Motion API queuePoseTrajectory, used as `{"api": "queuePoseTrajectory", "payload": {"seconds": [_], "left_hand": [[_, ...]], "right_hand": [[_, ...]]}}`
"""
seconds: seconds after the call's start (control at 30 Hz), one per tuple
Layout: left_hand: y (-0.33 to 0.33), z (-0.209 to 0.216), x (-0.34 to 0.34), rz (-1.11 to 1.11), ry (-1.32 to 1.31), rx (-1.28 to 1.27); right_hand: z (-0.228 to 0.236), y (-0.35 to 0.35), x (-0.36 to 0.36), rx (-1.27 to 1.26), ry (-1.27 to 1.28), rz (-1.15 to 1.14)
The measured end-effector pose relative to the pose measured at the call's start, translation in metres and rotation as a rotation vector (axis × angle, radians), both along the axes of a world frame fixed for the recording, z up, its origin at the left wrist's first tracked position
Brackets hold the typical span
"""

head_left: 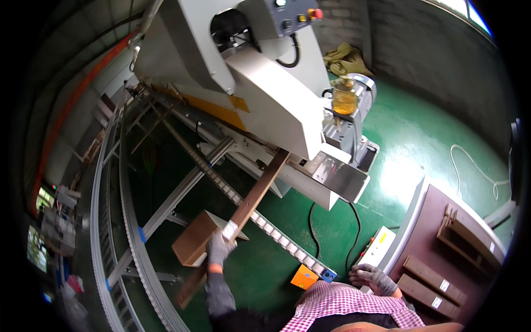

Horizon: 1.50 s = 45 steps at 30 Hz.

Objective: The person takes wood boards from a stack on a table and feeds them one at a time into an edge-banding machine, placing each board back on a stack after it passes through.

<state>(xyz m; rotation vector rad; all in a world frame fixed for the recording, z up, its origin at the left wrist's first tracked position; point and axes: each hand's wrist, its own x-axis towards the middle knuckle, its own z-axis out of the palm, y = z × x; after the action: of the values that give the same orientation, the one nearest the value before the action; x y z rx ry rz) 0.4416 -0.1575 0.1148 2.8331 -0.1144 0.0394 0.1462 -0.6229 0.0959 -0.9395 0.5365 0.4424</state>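
Observation:
A long narrow brown board (259,193) slants across a rail of white rollers. Its far end reaches the edge of the machine beneath the white cover (276,99), and its near end sticks out past my left forearm. My left hand (221,250), in a grey glove, grips this board close to a white label on its face. My right hand (375,279), also gloved in grey, hangs by the checked cloth at my waist, fingers curled in, and nothing shows in them. Nearest to it is a white box (378,246) with a yellow mark.
The roller rail (281,238) ends by an orange box (304,276). A brown carton-like box (200,239) sits below the board on the left. At right, a brown-topped table (417,235) carries several brown boards. Black cables (359,227) cross the green floor.

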Motion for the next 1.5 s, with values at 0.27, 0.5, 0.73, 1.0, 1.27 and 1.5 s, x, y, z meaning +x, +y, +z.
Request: {"api": "queuePoseTrajectory", "payload": {"seconds": [0.27,0.5,0.73,1.0,1.27,1.5], "left_hand": [[-0.058,-0.003,-0.22,-0.373,-0.006,-0.015],[-0.37,0.065,-0.273,-0.997,0.063,0.033],[-0.49,0.025,-0.243,-1.341,-0.142,0.285],[-0.644,-0.02,-0.255,-1.496,-0.153,0.128],[-0.756,-0.072,-0.335,-1.519,-0.312,0.029],[-0.666,-0.098,-0.325,-1.34,-0.345,0.015]], "right_hand": [[0.021,0.022,-0.013,-0.209,-0.429,0.476],[0.017,-0.055,-0.12,0.133,-0.41,-0.621],[-0.088,-0.254,-0.231,-0.236,-0.129,-1.464],[-0.14,-0.423,-0.357,-0.143,-0.076,-1.676],[-0.104,-0.422,-0.375,-0.205,0.25,-1.308],[-0.116,-0.279,-0.347,-0.086,-0.138,-1.208]]}}
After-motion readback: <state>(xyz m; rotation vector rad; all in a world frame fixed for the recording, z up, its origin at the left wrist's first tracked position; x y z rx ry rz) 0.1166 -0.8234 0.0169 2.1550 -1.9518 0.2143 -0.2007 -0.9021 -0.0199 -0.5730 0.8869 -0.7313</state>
